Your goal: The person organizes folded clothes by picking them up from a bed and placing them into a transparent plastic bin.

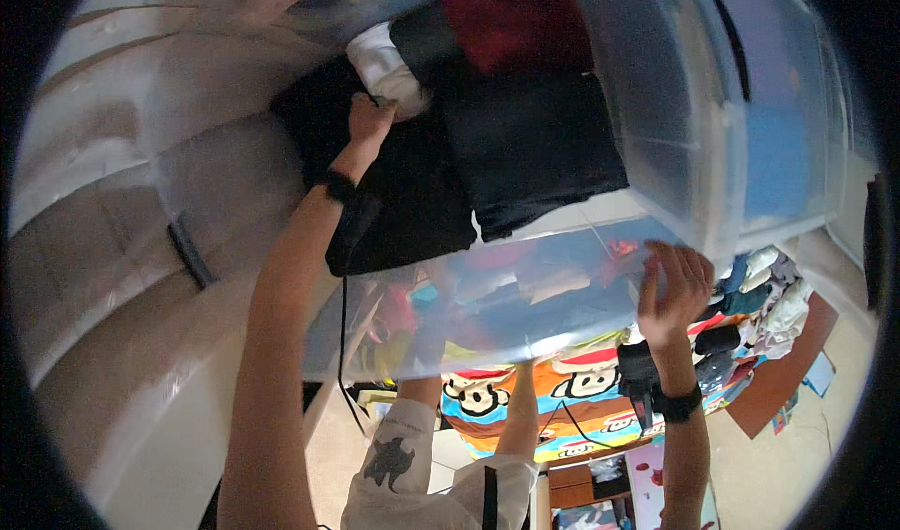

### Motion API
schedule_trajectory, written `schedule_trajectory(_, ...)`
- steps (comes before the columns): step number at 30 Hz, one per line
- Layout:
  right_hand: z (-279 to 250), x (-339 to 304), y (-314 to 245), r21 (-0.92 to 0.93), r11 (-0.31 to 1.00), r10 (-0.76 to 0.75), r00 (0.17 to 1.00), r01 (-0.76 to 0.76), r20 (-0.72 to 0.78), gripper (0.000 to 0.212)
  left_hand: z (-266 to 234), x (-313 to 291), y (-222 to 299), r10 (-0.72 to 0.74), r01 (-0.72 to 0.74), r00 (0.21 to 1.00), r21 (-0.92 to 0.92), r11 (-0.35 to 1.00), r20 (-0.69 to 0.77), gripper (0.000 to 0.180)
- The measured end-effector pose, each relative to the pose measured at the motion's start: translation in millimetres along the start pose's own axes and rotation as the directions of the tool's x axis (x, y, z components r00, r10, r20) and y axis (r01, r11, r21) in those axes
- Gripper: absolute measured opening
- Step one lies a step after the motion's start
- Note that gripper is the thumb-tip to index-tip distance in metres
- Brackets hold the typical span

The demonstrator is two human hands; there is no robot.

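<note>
A clear plastic drawer [525, 300] holds folded clothes. In its far left part lies a white rolled cloth [386, 66], and my left hand [371, 122] is closed on its near end. Black folded garments [534, 146] fill the middle, with one lying under my left wrist. Behind them sits a dark red folded cloth [516, 19], beside a dark grey one [427, 44]. My right hand [675, 291] is at the drawer's near right corner, its fingers bent and apart, with nothing seen in them. Dark bands circle both wrists.
Stacked translucent bins [778, 127] stand at the right. Whitish plastic sheeting [103, 183] bulges on the left. Below the drawer is a colourful cartoon-print cloth [581, 389], with piled clothes [783, 314] to its right. A black cable [343, 343] hangs beside my left arm.
</note>
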State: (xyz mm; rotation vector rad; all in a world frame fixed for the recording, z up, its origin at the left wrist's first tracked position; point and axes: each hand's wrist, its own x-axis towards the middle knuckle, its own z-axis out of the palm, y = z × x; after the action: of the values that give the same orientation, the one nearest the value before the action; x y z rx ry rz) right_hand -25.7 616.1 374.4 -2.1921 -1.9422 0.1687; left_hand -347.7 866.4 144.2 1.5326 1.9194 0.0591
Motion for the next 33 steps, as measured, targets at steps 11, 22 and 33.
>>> schedule_trajectory(11,-3,11,-9,-0.005,0.999,0.047,0.985,-0.047,0.168,0.023,103,147,-65,0.216,-0.050,0.900,-0.402,0.914,0.379,0.121)
schedule_trajectory(22,6,8,-3,0.016,1.000,-0.005,1.000,0.005,0.001,0.018,-55,47,-15,-0.095,0.071,0.995,-0.658,0.750,-0.001,0.076)
schedule_trajectory(33,-60,-39,-95,0.913,0.371,0.214,0.972,-0.172,0.096,0.057,-192,-332,96,0.472,-0.539,0.842,-0.345,0.769,-0.261,0.083)
